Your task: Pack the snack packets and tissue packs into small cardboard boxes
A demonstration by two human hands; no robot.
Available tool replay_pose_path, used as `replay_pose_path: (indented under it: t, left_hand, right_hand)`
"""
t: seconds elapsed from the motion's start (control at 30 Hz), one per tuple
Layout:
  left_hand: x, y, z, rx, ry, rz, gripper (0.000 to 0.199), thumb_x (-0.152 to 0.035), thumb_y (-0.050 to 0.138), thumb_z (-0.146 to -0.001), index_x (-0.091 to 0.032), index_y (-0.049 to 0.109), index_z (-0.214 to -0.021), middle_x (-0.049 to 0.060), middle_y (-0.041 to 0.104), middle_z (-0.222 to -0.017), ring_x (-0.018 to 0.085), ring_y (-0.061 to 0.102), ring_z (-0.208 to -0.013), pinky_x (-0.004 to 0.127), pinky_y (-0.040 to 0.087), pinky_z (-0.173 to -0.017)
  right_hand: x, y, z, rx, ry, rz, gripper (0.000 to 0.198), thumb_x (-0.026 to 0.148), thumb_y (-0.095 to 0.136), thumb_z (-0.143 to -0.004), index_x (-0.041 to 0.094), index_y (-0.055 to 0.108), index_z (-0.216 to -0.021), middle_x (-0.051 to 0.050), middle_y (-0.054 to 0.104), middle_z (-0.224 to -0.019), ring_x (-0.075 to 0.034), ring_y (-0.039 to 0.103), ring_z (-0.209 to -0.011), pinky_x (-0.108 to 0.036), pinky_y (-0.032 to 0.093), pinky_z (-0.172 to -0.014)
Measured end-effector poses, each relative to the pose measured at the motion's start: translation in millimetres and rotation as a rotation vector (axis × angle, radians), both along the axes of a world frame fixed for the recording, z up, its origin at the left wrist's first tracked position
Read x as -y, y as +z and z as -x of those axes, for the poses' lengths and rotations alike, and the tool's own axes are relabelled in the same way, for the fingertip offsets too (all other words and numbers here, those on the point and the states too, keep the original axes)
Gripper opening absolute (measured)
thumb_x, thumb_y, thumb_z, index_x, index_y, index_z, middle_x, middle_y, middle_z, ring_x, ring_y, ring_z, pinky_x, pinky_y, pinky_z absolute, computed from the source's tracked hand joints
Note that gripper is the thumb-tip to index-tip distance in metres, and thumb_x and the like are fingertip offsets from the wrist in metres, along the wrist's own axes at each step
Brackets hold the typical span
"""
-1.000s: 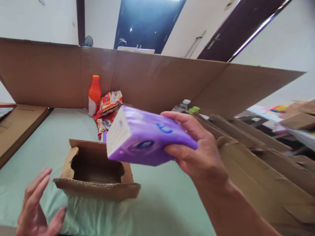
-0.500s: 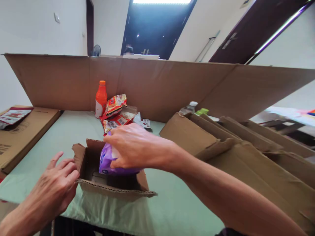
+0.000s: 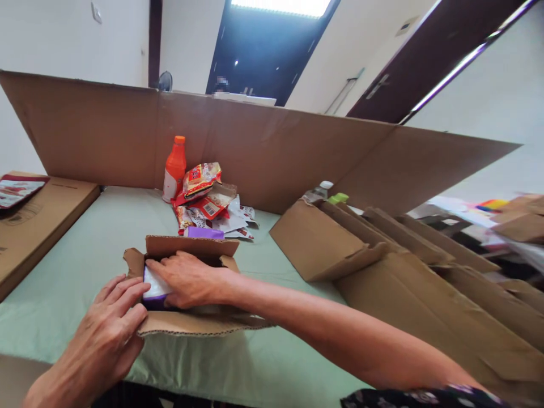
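Note:
A small open cardboard box (image 3: 191, 245) stands on the green-covered table with its flaps up. Inside it, against the left end, lies a purple and white tissue pack (image 3: 155, 286). My right hand (image 3: 187, 279) reaches into the box, its fingers over the pack's top and its thumb on the near side. At the box's left end, my left hand (image 3: 114, 317) has its fingers over the edge and its thumb by the near corner, holding the box. Just behind the box a second purple pack (image 3: 204, 233) shows only in part.
Behind the box are an orange bottle (image 3: 174, 170) and a pile of snack bags (image 3: 204, 190). Several larger cartons (image 3: 323, 238) stand on the right, with bottle tops behind them. A flat carton (image 3: 51, 221) lies at left. A tall cardboard panel (image 3: 263, 153) lines the back.
My right hand has moved down and left, bringing the tissue pack from above the box to its left end inside. My left hand has shifted right onto the box edge.

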State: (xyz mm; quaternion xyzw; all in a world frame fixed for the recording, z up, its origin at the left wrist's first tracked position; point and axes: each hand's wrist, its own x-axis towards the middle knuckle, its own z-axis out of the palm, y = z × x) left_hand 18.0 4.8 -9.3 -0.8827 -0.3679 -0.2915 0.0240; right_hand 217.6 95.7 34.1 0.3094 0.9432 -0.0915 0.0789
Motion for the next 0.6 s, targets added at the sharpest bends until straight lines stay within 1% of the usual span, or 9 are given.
replay_pose_path:
  t: [0.07, 0.1, 0.2, 0.27, 0.33, 0.4, 0.5, 0.53, 0.6]
  left_hand:
    - [-2.5, -3.4, -2.2, -0.002, 0.008, 0.020, 0.017, -0.009, 0.054, -0.075, -0.023, 0.057, -0.083, 0.010, 0.069, -0.133, 0.028, 0.055, -0.134, 0.054, 0.026, -0.123]
    - [-4.5, -4.3, -3.2, -0.006, 0.001, 0.024, 0.016, -0.011, 0.056, -0.074, -0.024, 0.057, -0.083, 0.009, 0.071, -0.131, 0.029, 0.056, -0.134, 0.055, 0.022, -0.124]
    - [-13.3, -3.1, -3.4, -0.034, -0.031, 0.021, 0.018, -0.016, 0.060, -0.072, -0.026, 0.057, -0.088, 0.006, 0.077, -0.118, 0.029, 0.061, -0.129, 0.056, 0.014, -0.125]
    - [-19.7, 0.2, -0.7, -0.126, -0.068, 0.009, 0.027, -0.017, 0.062, -0.069, -0.026, 0.058, -0.095, 0.005, 0.077, -0.117, 0.029, 0.062, -0.127, 0.054, 0.009, -0.126]
    - [-24.7, 3.5, 2.6, -0.221, -0.101, -0.010, 0.034, -0.018, 0.064, -0.067, -0.027, 0.059, -0.099, 0.005, 0.077, -0.117, 0.029, 0.063, -0.126, 0.052, 0.006, -0.126]
    - [-27.2, 5.4, 4.2, -0.244, -0.092, -0.013, 0.033, -0.022, 0.067, -0.068, -0.027, 0.059, -0.099, 0.004, 0.078, -0.115, 0.030, 0.064, -0.125, 0.052, 0.008, -0.126]
    - [-26.8, 6.3, 2.7, -0.203, -0.046, 0.017, 0.029, -0.026, 0.067, -0.070, -0.027, 0.059, -0.098, 0.005, 0.078, -0.111, 0.030, 0.064, -0.125, 0.054, 0.013, -0.125]
    - [-26.1, 6.6, 1.7, -0.199, -0.051, 0.022, 0.027, -0.026, 0.067, -0.071, -0.027, 0.059, -0.098, 0.005, 0.078, -0.111, 0.030, 0.064, -0.124, 0.054, 0.014, -0.125]
    - [-24.8, 7.7, -0.2, -0.194, -0.061, 0.024, 0.027, -0.024, 0.065, -0.072, -0.027, 0.058, -0.098, 0.005, 0.078, -0.111, 0.029, 0.064, -0.124, 0.053, 0.013, -0.125]
  right_hand:
    - [1.3, 3.2, -2.8, -0.029, 0.001, 0.060, 0.066, 0.037, 0.077, -0.083, 0.006, 0.053, -0.137, -0.021, 0.072, -0.117, -0.035, 0.071, -0.102, -0.043, 0.054, -0.086]
    - [2.2, 6.3, -7.8, -0.073, 0.012, 0.094, 0.065, 0.039, 0.079, -0.083, 0.008, 0.055, -0.135, -0.021, 0.072, -0.120, -0.034, 0.071, -0.104, -0.042, 0.054, -0.086]
    - [3.5, 20.2, -41.3, -0.407, -0.013, 0.089, 0.050, 0.037, 0.075, -0.088, 0.012, 0.063, -0.130, -0.016, 0.070, -0.130, -0.029, 0.068, -0.115, -0.039, 0.053, -0.096]
    - [-2.7, 27.4, -75.4, -0.716, -0.175, -0.027, 0.032, 0.032, 0.064, -0.096, 0.015, 0.068, -0.123, -0.011, 0.073, -0.124, -0.023, 0.069, -0.109, -0.036, 0.054, -0.094]
    - [-18.9, 25.1, -110.0, -0.871, -0.389, -0.138, 0.026, 0.029, 0.056, -0.098, 0.018, 0.071, -0.116, -0.008, 0.076, -0.112, -0.020, 0.071, -0.098, -0.035, 0.056, -0.087]
    - [-43.1, 8.4, -136.1, -0.752, -0.495, -0.157, 0.032, 0.028, 0.061, -0.093, 0.018, 0.069, -0.122, -0.011, 0.074, -0.122, -0.024, 0.069, -0.108, -0.039, 0.055, -0.093]
    - [-78.5, -37.2, -149.8, -0.413, -0.514, -0.049, 0.071, 0.031, 0.076, -0.080, 0.017, 0.055, -0.146, -0.020, 0.053, -0.152, -0.036, 0.051, -0.138, -0.055, 0.043, -0.110]
    - [-86.6, -53.3, -148.8, -0.361, -0.522, -0.021, 0.079, 0.034, 0.079, -0.078, 0.016, 0.051, -0.150, -0.023, 0.048, -0.155, -0.039, 0.046, -0.141, -0.058, 0.040, -0.112]
    - [-94.9, -78.3, -144.5, -0.366, -0.543, -0.001, 0.081, 0.039, 0.079, -0.077, 0.014, 0.051, -0.150, -0.025, 0.050, -0.153, -0.040, 0.048, -0.139, -0.058, 0.040, -0.112]
